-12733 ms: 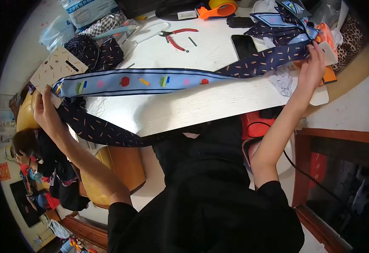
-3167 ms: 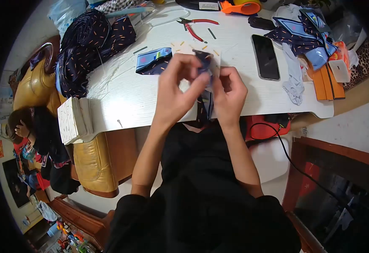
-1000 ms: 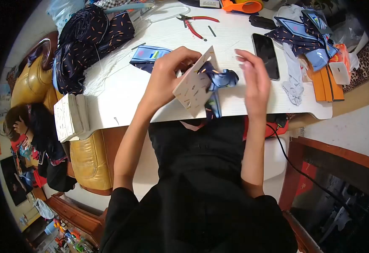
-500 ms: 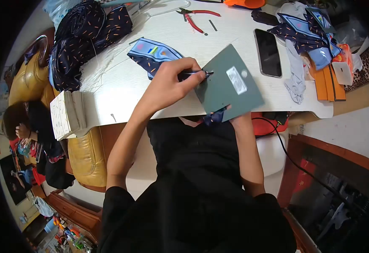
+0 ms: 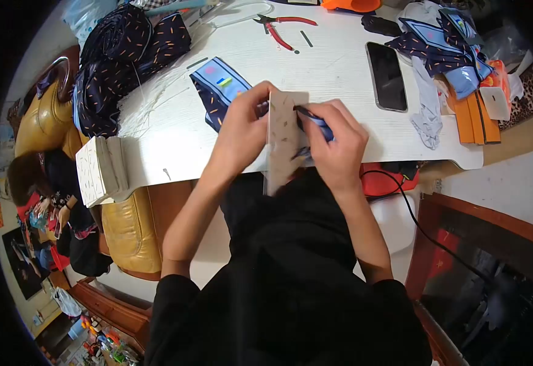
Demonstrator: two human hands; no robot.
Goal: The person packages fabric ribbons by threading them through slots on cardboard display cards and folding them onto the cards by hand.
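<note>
Head view | left hand (image 5: 242, 131) clasps speckled card (image 5: 283, 137) edge-on, long axis running toward the person | right hand (image 5: 336, 143) pinches blue scarf strip (image 5: 312, 119) against card's right face | both above white table (image 5: 339, 79) near edge, scarf nearer right hand

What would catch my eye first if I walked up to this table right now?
Probably the two hands at the near edge: the left hand and right hand pinch a speckled card with a blue scarf threaded through it. Behind them lie a dark phone and red pliers.
</note>
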